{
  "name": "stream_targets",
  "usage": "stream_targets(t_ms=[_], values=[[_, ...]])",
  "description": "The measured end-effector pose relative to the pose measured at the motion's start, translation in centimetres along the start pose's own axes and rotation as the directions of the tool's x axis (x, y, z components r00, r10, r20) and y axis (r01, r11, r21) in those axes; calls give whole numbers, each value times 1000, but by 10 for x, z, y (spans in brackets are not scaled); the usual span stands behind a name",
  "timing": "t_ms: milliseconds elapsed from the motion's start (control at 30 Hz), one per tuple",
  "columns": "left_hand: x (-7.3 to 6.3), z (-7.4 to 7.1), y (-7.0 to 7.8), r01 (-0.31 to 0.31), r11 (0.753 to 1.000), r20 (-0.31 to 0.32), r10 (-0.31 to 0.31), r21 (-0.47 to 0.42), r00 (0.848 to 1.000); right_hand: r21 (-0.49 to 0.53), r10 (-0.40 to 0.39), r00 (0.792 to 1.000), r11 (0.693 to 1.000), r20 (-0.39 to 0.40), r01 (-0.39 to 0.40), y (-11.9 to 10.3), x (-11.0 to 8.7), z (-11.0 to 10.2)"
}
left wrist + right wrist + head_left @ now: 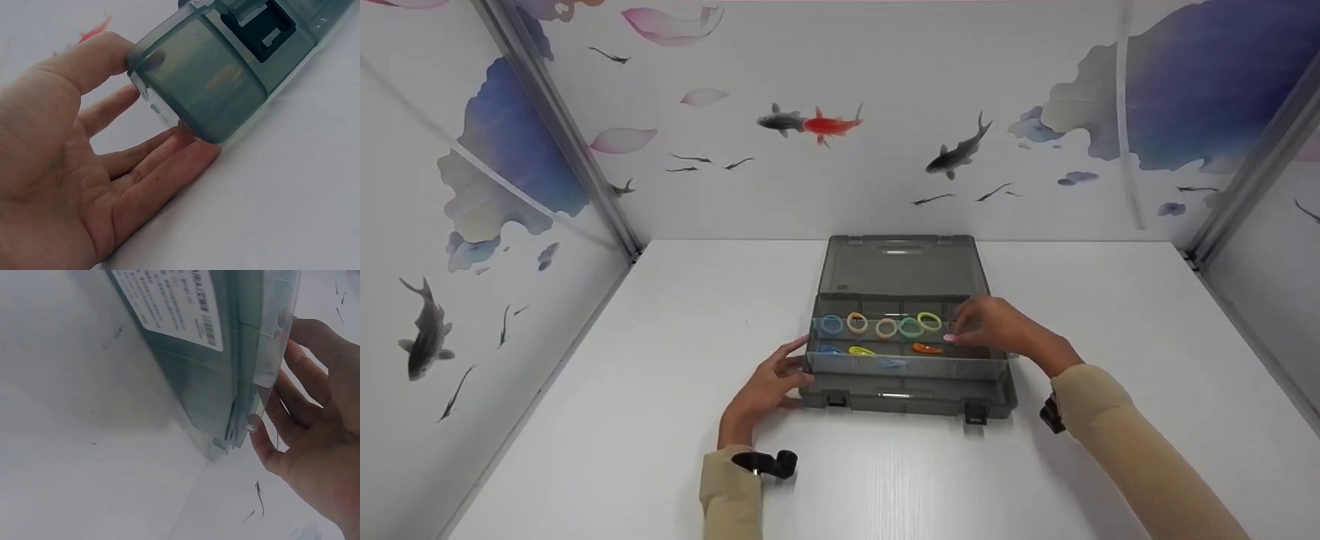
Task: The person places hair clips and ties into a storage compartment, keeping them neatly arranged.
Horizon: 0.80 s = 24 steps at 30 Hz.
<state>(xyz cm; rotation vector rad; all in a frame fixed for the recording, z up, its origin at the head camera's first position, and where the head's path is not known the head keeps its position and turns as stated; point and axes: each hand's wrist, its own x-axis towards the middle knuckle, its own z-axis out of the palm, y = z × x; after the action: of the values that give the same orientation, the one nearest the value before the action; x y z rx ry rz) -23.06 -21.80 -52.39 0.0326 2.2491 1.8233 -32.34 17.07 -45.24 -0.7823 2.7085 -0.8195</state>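
Note:
A grey see-through plastic storage box (919, 405) stands with its lid (904, 268) raised at the back and a clear tray (975, 367) lifted inside. My left hand (765, 386) holds its left front corner; the left wrist view shows the thumb on the rim and fingers along the side. Over the tray's right end, my right hand (997, 328) pinches a small pink hair clip (950, 338). Hair ties, such as a blue one (832, 325) and a yellow one (929, 322), line the back row. In front lie a yellow clip (861, 351) and an orange clip (928, 349).
White table top (697, 315) surrounds the box, with a printed wall panel (885, 67) behind and panels at both sides. Two dark latches, one of them the right latch (976, 414), hang at the box's front. A white label (174, 304) shows in the right wrist view.

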Motion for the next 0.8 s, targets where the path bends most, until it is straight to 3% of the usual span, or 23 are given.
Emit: stream_targets(t_ms=[400,800], values=[[0,2,2,-12,1000,7,12,-2,1000,-114,-67,997,991,-32,62,5,2,14],[0,0,0,-16,1000,7,16,2,1000,-222,-57,996,974,-65,41,6,-2,23]])
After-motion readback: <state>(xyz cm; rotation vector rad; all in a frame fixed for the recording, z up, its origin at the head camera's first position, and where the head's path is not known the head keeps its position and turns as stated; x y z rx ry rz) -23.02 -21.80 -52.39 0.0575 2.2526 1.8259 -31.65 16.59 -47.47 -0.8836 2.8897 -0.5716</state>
